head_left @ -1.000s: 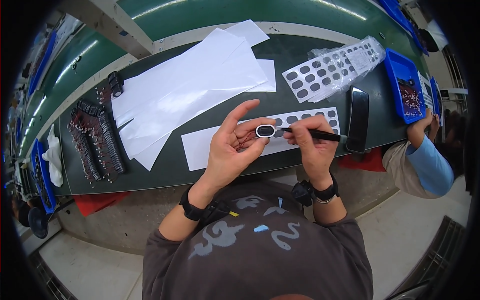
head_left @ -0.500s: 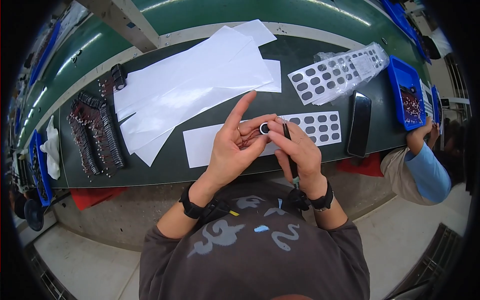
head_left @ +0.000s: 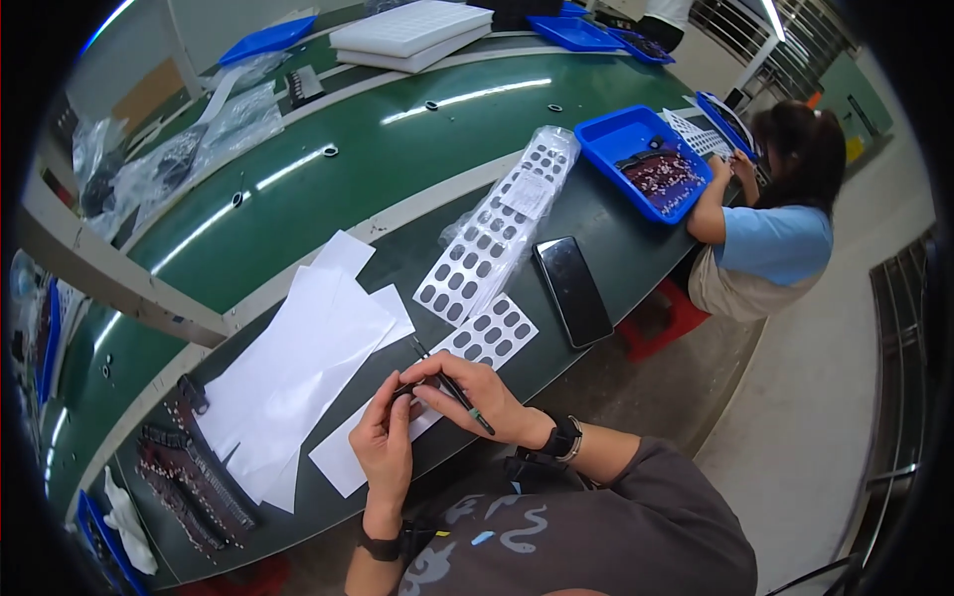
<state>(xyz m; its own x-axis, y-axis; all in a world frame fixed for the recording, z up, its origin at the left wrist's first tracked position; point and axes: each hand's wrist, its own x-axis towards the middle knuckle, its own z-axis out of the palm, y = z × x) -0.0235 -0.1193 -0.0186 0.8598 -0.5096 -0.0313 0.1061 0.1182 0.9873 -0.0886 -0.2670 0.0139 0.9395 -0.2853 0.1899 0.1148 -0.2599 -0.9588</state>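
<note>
My left hand [head_left: 383, 444] is closed, its thumb and fingers pinching a small dark round part [head_left: 403, 392]. Fingers cover most of that part. My right hand [head_left: 484, 399] meets it there, fingertips against the part, while black tweezers [head_left: 457, 391] lie in its grip with their thin tips pointing up and away. Just beyond and beneath both hands lies a white backing sheet with grey oval stickers [head_left: 492, 333]; its bare white end reaches out to the left of my left hand.
Blank white sheets [head_left: 298, 363] overlap on the left; wired black parts [head_left: 189, 477] lie in rows beyond them. A phone [head_left: 573, 293] and plastic-wrapped sticker sheets [head_left: 497, 223] are to the right. Farther are a blue tray [head_left: 608, 129] of wired parts, a seated co-worker [head_left: 770, 248] and a green belt [head_left: 397, 129].
The head view has swung to the right, showing more of the co-worker and the belt. My left index finger, stretched out before, has bent in to the part.
</note>
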